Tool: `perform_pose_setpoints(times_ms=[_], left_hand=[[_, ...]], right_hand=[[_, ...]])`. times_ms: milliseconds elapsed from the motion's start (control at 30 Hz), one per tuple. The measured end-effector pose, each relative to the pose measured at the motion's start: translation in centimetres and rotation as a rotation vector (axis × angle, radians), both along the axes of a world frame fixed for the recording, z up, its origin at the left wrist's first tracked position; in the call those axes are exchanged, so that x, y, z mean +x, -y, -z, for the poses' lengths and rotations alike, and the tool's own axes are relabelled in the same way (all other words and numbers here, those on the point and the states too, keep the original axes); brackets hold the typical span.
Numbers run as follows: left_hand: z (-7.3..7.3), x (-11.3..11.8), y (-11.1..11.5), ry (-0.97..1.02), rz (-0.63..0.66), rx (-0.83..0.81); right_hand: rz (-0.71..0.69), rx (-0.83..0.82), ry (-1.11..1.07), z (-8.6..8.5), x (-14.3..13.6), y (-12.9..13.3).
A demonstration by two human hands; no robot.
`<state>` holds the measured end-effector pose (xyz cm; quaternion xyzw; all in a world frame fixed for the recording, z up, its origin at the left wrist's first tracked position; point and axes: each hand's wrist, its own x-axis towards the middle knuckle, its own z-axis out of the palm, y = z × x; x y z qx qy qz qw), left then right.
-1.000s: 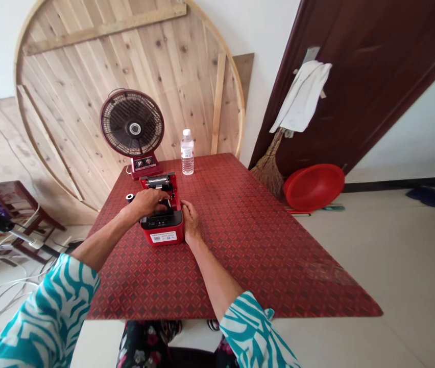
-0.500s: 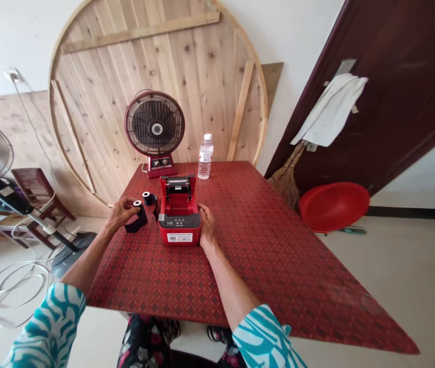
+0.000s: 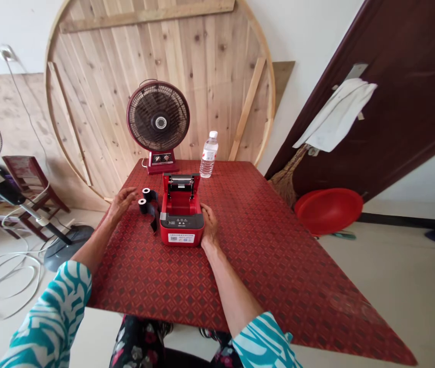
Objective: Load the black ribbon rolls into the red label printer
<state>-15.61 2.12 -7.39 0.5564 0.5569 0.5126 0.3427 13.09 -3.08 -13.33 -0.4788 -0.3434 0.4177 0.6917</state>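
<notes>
A red and black printer-like device [image 3: 182, 236] sits on the patterned red table [image 3: 263, 245] with its lid raised and its inside showing. My right hand [image 3: 209, 225] rests against the device's right side, its fingers partly hidden behind the casing. Two small black rolls with white cores, a rear one [image 3: 146, 194] and a front one [image 3: 143, 206], stand left of the device, with loose dark strip trailing beside them. My left hand [image 3: 124, 201] hovers just left of the rolls, fingers apart and holding nothing.
Behind the device are a dark red fan [image 3: 160, 122] and a clear water bottle [image 3: 208, 156]. A round wooden panel [image 3: 202, 76] leans on the wall. Right of the table are a broom [image 3: 286, 179] and a red basin [image 3: 330, 209]; a floor fan [image 3: 64, 248] stands left.
My left hand has let go of the front black roll and moved slightly up and left. That roll now stands closer to the rear one. My right hand stays at the device.
</notes>
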Motion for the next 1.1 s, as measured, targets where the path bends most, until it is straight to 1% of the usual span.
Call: perform_pose_setpoints(times_ms=[67,133,200,333,400,433,500,600,700,800,867,933,1000,1033,1100], left_hand=[[-0.4,0.0,-1.2,0.033,0.076,-0.065],[-0.7,0.1,-2.3,0.055,0.189,-0.124],[-0.7,0.3,-3.2,0.055,0.272,-0.152],[-0.4,0.9,-4.2,-0.024,0.304,-0.177],[-0.5,1.2,-4.3,-0.012,0.303,-0.162],[-0.9,1.2,-4.1,0.012,0.303,-0.136],[-2.1,1.2,-3.5,0.047,0.3,-0.059],[-5.0,1.0,-1.8,0.02,0.329,0.02],[-8.2,1.5,0.6,0.005,0.428,-0.001],[-10.5,3.4,3.1,-0.008,0.536,-0.052],[-11.3,5.3,4.2,-0.058,0.592,-0.093],[-11.6,7.3,4.8,-0.155,0.656,-0.105],[-11.3,9.2,4.8,-0.32,0.698,-0.073],[-11.1,10.0,4.6,-0.426,0.695,-0.041],[-10.6,11.4,4.1,-0.665,0.641,0.022]], right_hand=[[0.002,0.002,0.002,0.1,0.0,0.0],[0.007,0.004,0.007,0.2,0.1,-0.1],[0.004,0.008,0.013,0.2,0.1,-0.1],[0.016,0.029,0.015,0.2,0.1,0.0],[0.022,0.032,0.015,0.1,0.0,0.0],[0.019,0.031,0.019,0.1,0.0,0.0],[0.013,0.034,0.03,0.1,0.0,-0.1],[0.012,0.048,0.035,0.0,0.0,-0.1],[0.007,0.048,0.03,0.1,-0.1,-0.2],[0.016,0.061,0.038,0.1,-0.2,-0.3],[0.02,0.069,0.04,0.1,-0.2,-0.4],[0.025,0.072,0.039,0.0,-0.3,-0.5],[0.029,0.083,0.041,-0.1,-0.4,-0.6],[0.033,0.089,0.041,-0.1,-0.4,-0.6],[0.03,0.091,0.044,-0.2,-0.4,-0.6]])
